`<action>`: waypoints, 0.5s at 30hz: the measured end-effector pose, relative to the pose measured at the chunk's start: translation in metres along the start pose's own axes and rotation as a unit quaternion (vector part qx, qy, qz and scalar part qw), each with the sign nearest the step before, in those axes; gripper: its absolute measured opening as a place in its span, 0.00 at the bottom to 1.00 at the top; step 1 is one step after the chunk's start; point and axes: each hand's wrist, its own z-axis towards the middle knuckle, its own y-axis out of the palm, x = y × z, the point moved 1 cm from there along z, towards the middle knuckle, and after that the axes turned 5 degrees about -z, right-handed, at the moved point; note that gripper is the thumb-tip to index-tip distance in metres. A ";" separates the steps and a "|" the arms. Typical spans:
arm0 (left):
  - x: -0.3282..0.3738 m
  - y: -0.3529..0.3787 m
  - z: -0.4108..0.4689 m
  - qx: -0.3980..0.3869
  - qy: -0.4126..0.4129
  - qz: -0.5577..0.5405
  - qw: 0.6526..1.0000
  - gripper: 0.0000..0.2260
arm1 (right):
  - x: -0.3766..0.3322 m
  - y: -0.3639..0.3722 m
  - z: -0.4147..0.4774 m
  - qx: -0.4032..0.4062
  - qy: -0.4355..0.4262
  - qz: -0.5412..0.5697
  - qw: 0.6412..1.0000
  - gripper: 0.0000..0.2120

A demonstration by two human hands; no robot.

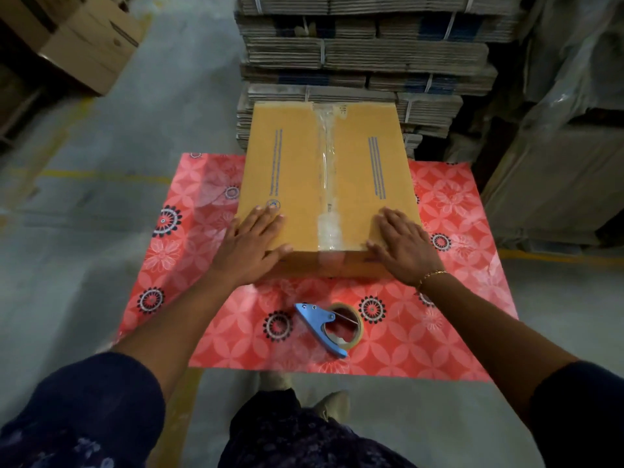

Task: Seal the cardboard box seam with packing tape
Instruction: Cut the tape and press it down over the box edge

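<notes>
A closed brown cardboard box (293, 170) stands on a red flowered table (456, 298). Clear packing tape (327, 184) runs along its middle seam from the far edge to the near edge and folds down over the front. My left hand (251, 243) lies flat on the box's near left corner, fingers spread, thumb over the front edge. My right hand (403, 246) lies flat on the near right corner in the same way. Neither hand grips anything. A roll of tape in a blue hand dispenser (332, 327) lies on the table in front of the box, between my arms.
Tall stacks of flattened, strapped cardboard (364, 55) rise right behind the table. More boxes (84, 38) sit at the far left, and plastic-wrapped goods (567, 146) stand at the right. Grey concrete floor with yellow lines surrounds the table.
</notes>
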 end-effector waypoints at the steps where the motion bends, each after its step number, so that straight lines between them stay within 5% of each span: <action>1: -0.005 0.001 -0.002 0.017 -0.039 -0.018 0.999 0.38 | 0.008 0.001 0.001 0.008 0.056 0.022 0.998 0.36; 4: -0.018 0.007 0.000 0.051 -0.194 -0.192 0.961 0.39 | 0.020 -0.001 0.013 0.032 0.232 0.183 0.955 0.39; 8: -0.028 0.010 0.008 0.069 -0.321 -0.495 0.805 0.40 | 0.019 -0.009 0.025 0.005 0.351 0.411 0.841 0.26; 11: -0.034 0.008 0.013 0.086 -0.311 -0.494 0.807 0.26 | 0.021 -0.003 0.028 0.019 0.354 0.411 0.840 0.25; 15: -0.072 0.005 0.008 0.078 -0.306 -0.500 0.806 0.31 | -0.007 0.005 0.035 0.030 0.348 0.382 0.856 0.25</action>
